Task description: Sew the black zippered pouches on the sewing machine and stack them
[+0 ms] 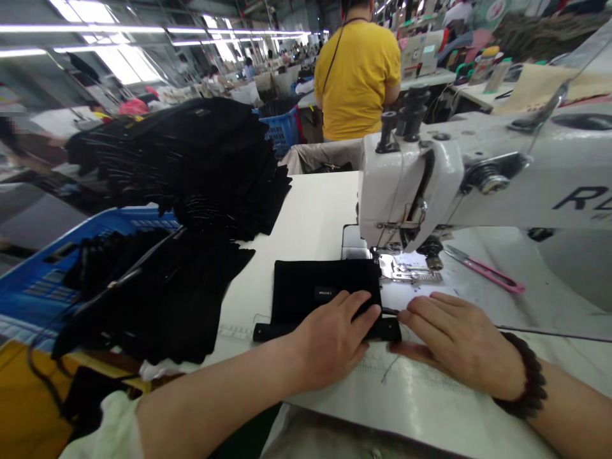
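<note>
A small black fabric piece (310, 284) with a tiny label lies flat on the white sewing table (310, 210), just left of the presser foot (399, 268) of a white sewing machine (411, 185). My left hand (335, 338) presses on the fabric's near right corner and on a black strip (272, 331) along its front edge. My right hand (454, 341), with a dark bead bracelet at the wrist, rests flat beside it, fingertips pinching the strip's right end.
A tall stack of black fabric pieces (191, 159) stands at the left, with more spilling over a blue crate (43, 274). Pink-handled snips (488, 271) lie right of the needle. A person in a yellow shirt (356, 70) sits ahead with their back turned.
</note>
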`<state>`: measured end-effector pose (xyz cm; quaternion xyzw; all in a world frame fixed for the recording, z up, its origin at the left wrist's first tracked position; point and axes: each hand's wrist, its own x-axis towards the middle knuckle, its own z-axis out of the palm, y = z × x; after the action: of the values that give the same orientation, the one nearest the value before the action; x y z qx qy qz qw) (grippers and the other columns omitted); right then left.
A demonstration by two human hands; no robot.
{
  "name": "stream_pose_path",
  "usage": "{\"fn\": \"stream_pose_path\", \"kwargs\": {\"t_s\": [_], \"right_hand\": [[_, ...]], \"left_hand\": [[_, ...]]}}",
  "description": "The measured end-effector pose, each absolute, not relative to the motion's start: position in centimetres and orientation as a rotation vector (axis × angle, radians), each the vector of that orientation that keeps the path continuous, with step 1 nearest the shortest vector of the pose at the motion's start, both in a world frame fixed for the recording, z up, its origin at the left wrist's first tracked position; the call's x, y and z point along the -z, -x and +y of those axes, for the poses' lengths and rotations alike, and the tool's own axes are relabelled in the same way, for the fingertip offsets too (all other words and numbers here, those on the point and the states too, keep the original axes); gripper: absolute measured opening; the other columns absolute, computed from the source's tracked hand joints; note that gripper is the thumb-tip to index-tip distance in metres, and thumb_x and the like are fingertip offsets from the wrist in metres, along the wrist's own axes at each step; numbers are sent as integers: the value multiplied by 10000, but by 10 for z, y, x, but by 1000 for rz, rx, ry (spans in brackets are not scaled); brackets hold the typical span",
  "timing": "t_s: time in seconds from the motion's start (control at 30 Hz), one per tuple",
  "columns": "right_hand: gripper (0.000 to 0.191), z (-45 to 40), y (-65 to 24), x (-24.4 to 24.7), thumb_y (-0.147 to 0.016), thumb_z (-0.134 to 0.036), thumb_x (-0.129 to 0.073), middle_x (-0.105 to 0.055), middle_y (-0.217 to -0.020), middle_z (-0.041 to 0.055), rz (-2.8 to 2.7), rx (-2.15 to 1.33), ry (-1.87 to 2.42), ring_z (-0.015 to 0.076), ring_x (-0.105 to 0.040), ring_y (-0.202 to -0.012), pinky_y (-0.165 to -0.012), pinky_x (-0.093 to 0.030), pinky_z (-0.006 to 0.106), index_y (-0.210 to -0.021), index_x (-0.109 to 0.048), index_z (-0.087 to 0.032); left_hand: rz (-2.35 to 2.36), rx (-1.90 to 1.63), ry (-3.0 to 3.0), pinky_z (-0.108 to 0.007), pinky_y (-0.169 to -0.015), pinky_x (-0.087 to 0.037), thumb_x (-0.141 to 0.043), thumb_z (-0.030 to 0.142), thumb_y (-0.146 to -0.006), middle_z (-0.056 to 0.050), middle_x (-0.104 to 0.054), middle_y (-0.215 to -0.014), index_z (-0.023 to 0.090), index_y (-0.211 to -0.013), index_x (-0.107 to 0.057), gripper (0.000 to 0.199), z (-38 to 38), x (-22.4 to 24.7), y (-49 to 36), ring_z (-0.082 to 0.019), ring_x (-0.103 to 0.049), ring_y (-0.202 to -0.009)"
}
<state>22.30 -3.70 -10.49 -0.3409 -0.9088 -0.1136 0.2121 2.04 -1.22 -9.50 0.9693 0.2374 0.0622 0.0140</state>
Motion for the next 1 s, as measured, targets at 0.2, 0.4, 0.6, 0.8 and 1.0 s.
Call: {"fn": "stream_pose_path", "kwargs": {"t_s": [0.2,0.4,0.6,0.8,1.0], "right_hand": [[179,-43,-219,105,-839,-114,-390,-566,-708,67,-2602,438,870,151,-510,-624,-561,-399,298,-855,-566,-87],[149,-48,-219,104,-821,-109,-435,-556,-659,58,-2554,367,789,139,-489,-575,-514,-398,289,-762,-572,-100],[257,-46,-217,105,-842,-91,-336,-528,-648,45,-2664,287,848,135,-476,-554,-515,-400,290,-748,-575,-113],[304,-43,-219,112,-806,-17,-299,-581,-763,97,-2639,403,986,175,-520,-667,-607,-413,323,-875,-590,-69],[308,-25,-219,112,-844,-67,-286,-566,-699,83,-2596,452,1053,156,-496,-613,-555,-378,287,-820,-592,-94]], "left_hand": [[664,-299,-3147,-332,-899,-401,-442,228,-820,-159,-519,-1160,13,-1125,-474,375,-12,99,-25,-216,-486,-1055],[380,-312,-3220,-317,-832,-420,-420,144,-806,-149,-565,-1106,13,-1053,-536,303,-9,95,-22,-203,-545,-950],[383,-183,-3150,-279,-858,-394,-412,115,-812,-132,-566,-1113,38,-1040,-542,273,-3,103,-23,-163,-539,-968],[420,-244,-3167,-283,-840,-399,-403,100,-804,-127,-556,-1127,39,-1034,-551,280,7,109,-24,-172,-540,-931],[456,-329,-3201,-274,-844,-396,-377,89,-822,-127,-565,-1114,39,-1038,-552,283,23,117,-29,-164,-532,-946]]}}
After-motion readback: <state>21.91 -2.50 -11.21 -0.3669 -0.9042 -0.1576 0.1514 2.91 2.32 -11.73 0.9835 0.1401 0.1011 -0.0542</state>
